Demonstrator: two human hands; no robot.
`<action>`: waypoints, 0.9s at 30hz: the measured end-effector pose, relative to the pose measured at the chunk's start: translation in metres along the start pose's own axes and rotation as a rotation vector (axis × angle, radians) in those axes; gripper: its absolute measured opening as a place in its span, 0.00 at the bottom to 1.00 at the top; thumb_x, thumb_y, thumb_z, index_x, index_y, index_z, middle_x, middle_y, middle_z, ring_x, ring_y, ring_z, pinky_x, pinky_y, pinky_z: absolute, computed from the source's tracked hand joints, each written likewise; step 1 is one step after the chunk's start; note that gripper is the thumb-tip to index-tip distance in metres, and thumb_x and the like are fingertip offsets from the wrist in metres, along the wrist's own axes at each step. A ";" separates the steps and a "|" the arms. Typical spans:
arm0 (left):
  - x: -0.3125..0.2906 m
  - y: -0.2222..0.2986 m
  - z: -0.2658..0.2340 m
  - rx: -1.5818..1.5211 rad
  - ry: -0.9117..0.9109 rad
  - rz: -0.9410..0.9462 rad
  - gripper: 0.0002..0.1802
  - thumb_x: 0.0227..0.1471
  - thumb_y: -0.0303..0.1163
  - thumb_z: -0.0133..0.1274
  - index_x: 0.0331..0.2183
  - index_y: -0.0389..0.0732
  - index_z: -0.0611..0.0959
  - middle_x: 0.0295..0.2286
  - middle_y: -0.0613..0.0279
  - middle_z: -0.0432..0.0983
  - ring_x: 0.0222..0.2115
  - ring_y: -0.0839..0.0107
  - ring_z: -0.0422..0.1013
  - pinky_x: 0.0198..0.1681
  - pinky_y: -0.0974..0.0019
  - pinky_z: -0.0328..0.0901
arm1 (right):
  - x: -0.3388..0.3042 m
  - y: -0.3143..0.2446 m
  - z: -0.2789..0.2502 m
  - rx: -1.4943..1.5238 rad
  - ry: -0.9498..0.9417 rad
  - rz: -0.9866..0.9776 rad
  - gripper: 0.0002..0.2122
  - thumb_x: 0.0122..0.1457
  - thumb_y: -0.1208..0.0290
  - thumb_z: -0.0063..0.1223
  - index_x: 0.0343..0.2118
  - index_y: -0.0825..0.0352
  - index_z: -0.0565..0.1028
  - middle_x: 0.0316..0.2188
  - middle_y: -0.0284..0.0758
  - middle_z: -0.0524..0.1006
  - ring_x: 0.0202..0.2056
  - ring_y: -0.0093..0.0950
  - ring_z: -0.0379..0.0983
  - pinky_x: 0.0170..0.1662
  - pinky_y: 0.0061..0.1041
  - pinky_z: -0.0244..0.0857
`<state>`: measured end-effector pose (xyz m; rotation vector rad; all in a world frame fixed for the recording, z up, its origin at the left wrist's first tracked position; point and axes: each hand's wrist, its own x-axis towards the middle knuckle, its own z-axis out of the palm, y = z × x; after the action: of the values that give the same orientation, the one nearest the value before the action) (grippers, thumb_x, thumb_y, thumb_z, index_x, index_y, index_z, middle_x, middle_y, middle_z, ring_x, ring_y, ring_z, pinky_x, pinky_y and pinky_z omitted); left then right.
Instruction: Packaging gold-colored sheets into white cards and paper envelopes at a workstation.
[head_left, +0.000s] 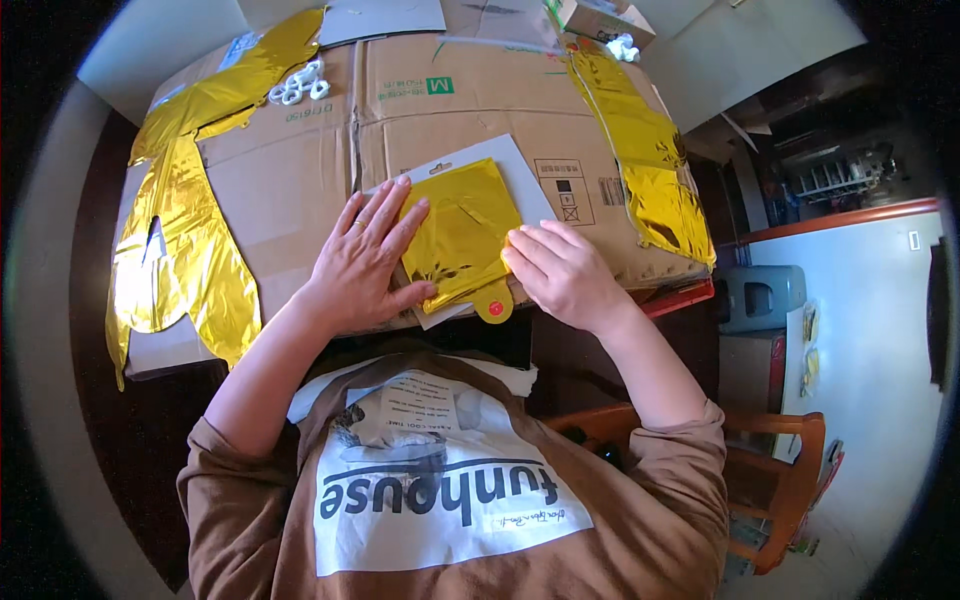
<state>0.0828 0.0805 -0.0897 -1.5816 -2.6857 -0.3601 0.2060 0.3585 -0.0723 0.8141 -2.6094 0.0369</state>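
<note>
A gold foil balloon, folded into a flat square, lies on a pale grey card with a hang slot in it. From the balloon's near edge sticks out a rounded yellow tab with a red dot. My left hand rests flat along the balloon's left side, fingers spread, its fingertips partly over the foil. At the right edge, my right hand is closed with the fingertips pinching the foil. Part of that edge is hidden under the fingers.
Beneath everything is a large cardboard box. Unfolded gold foil balloons drape over its left side and right side. White curled ribbon lies at the far left. A wooden chair and a grey-blue plastic stool stand to the right.
</note>
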 end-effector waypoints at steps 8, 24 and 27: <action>0.001 0.004 -0.018 -0.096 0.228 0.161 0.46 0.52 0.63 0.53 0.61 0.40 0.68 0.61 0.46 0.58 0.65 0.51 0.53 0.68 0.46 0.45 | 0.004 0.001 0.008 0.080 0.155 0.170 0.10 0.49 0.76 0.61 0.37 0.67 0.78 0.39 0.38 0.81 0.42 0.34 0.79 0.50 0.39 0.70; 0.042 -0.009 -0.018 -0.526 0.506 -0.026 0.13 0.54 0.19 0.54 0.43 0.35 0.82 0.38 0.51 0.80 0.40 0.57 0.79 0.44 0.62 0.72 | 0.012 0.005 -0.035 0.048 0.358 0.246 0.18 0.53 0.68 0.61 0.47 0.65 0.77 0.49 0.37 0.79 0.51 0.34 0.75 0.62 0.43 0.59; 0.044 -0.010 -0.020 -0.536 0.500 -0.096 0.09 0.56 0.23 0.56 0.41 0.34 0.83 0.37 0.51 0.81 0.38 0.60 0.79 0.42 0.64 0.71 | 0.001 -0.013 -0.018 0.178 0.196 0.154 0.22 0.51 0.61 0.59 0.48 0.66 0.75 0.47 0.41 0.76 0.52 0.37 0.71 0.62 0.43 0.58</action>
<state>0.0499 0.1099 -0.0666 -1.2079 -2.3752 -1.3648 0.2188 0.3496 -0.0569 0.6307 -2.5004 0.3783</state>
